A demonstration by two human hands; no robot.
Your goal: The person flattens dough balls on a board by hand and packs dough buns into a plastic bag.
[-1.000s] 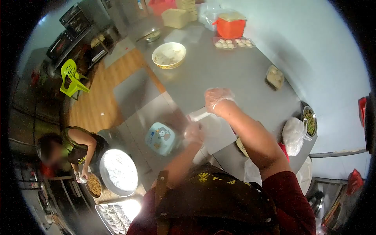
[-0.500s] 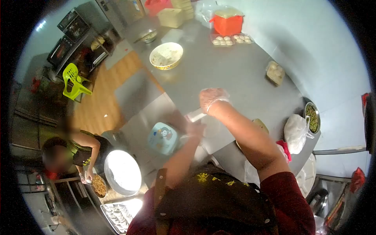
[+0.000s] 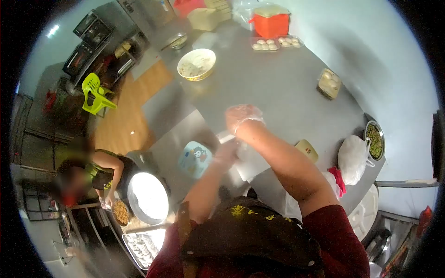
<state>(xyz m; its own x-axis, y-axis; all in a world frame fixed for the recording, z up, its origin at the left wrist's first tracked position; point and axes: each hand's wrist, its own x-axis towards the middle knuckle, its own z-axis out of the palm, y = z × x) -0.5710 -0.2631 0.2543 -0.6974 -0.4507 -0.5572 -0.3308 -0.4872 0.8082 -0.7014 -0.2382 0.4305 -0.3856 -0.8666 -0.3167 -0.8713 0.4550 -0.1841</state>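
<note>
My right hand (image 3: 241,117), in a clear plastic glove, is closed at the upper end of a pale, stick-like object (image 3: 225,136). What its fingers grip is hidden under the hand. Nearer my body, my left hand (image 3: 227,155), also gloved and blurred, lies by the lower side of that object; its fingers are smeared. Both hands are over a whitish board (image 3: 252,167) on the grey table. A light blue box with a cartoon lid (image 3: 196,160) sits just left of my left hand.
A white bowl (image 3: 196,64) and a red container (image 3: 271,24) stand farther back. At right are a yellowish lid (image 3: 307,151), a white bag (image 3: 352,160) and a bowl of green filling (image 3: 374,141). A co-worker (image 3: 109,169) works at left beside a large metal basin (image 3: 148,198).
My right hand has moved left and slightly toward my left hand. The view has shifted a little, and the pale object now shows less beneath my right hand.
</note>
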